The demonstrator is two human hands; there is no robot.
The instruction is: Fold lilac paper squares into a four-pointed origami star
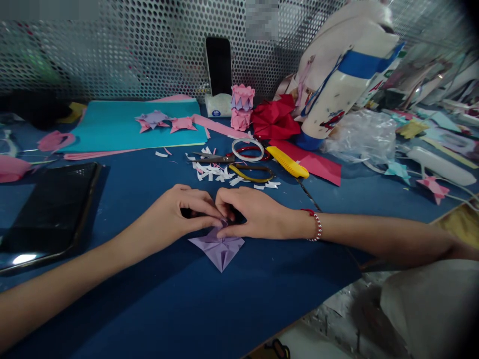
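Observation:
A purple origami piece (221, 251) with pointed corners lies on the blue table, one tip toward me. My left hand (187, 209) pinches its far part from the left, thumb and fingers pressed together. From the right, my right hand (250, 214) grips the same paper, with the thumb on its top and the fingers curled behind. The two hands meet at the fingertips, so the far corner is mostly hidden. Just beyond the hands are scissors (251, 172) with yellow and red handles and white paper scraps (213, 172).
A large dark tablet or phone (48, 209) lies at left. Behind are blue paper sheets (108, 127) bearing folded stars (152, 119), a propped phone (219, 65), a red paper flower (277, 117), a yellow cutter-like tool (288, 162) and a tall white-blue bottle (337, 94). A perforated metal panel (149, 45) closes the back.

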